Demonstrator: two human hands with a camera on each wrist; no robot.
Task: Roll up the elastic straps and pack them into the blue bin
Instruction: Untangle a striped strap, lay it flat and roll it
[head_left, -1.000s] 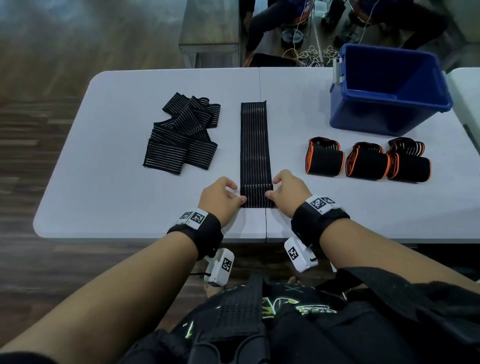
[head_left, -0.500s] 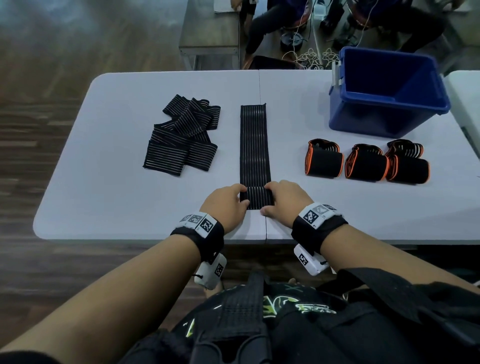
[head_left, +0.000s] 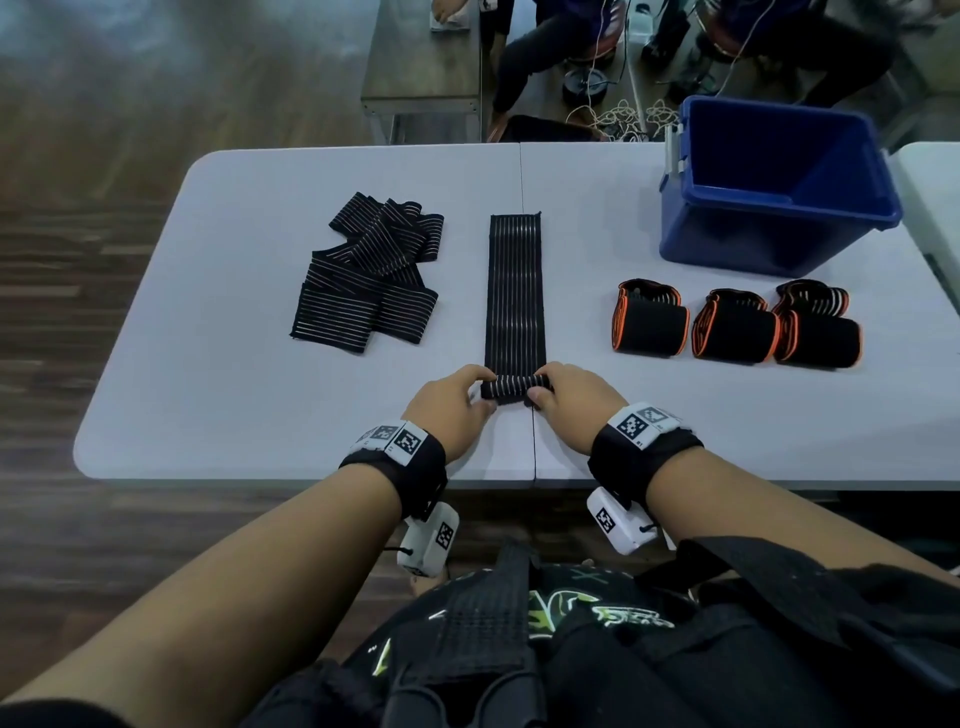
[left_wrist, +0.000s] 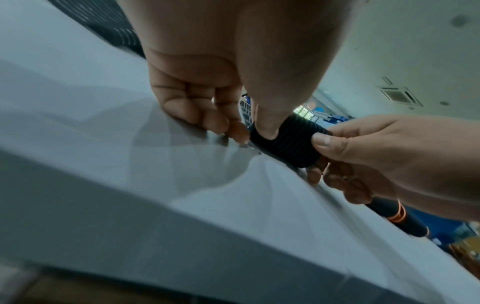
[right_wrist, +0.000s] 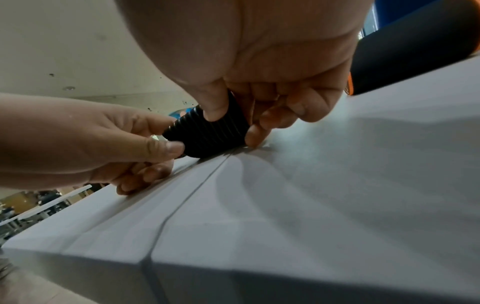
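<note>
A loose pile of straps (head_left: 366, 275) is seen beyond and left of the fingers, three rolled straps (head_left: 735, 325) to their right. The blue bin (head_left: 779, 187) beyond appears empty. The strap (head_left: 514, 291) on the tabletop (head_left: 208, 389) is pinched at its rolled near end by left hand (head_left: 449, 408) and right hand (head_left: 571, 400), fingers curled round it.

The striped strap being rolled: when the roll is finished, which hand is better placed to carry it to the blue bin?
Right hand, probably: the blue bin stands at the far right, while the left hand is farther away.
</note>
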